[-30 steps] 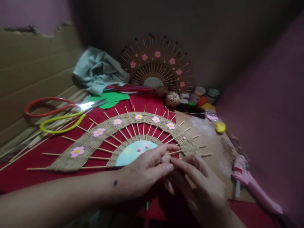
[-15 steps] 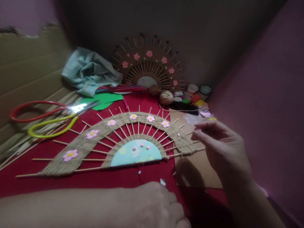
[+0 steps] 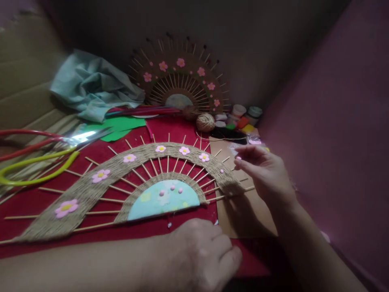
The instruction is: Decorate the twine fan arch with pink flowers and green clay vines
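Observation:
Between the thumb and fingertips of my right hand (image 3: 269,170) is a small pink clay ball (image 3: 238,158), held above the fan's right end. The woven twine fan (image 3: 117,169) lies on red cloth, its thin sticks spreading outward. Pink flowers with yellow centres (image 3: 129,158) dot its band, and a single pink dot (image 3: 221,171) sits toward the right. Three pink balls (image 3: 172,187) rest on the pale blue half-circle (image 3: 154,207). My left hand (image 3: 200,251) is curled closed in front of the fan; its palm side is hidden.
Scissors (image 3: 74,142) with red and yellow handles lie at left, by green sheets (image 3: 121,127) and crumpled blue cloth (image 3: 94,85). Behind stand a second flowered fan (image 3: 191,67), a twine ball (image 3: 206,122) and small tubs (image 3: 253,114). Cardboard (image 3: 226,225) lies under the right end.
The view has shifted, so the fan and scissors appear further left. My right hand keeps its pinch, and the pink ball shows more plainly. My left hand appears slightly higher, still curled.

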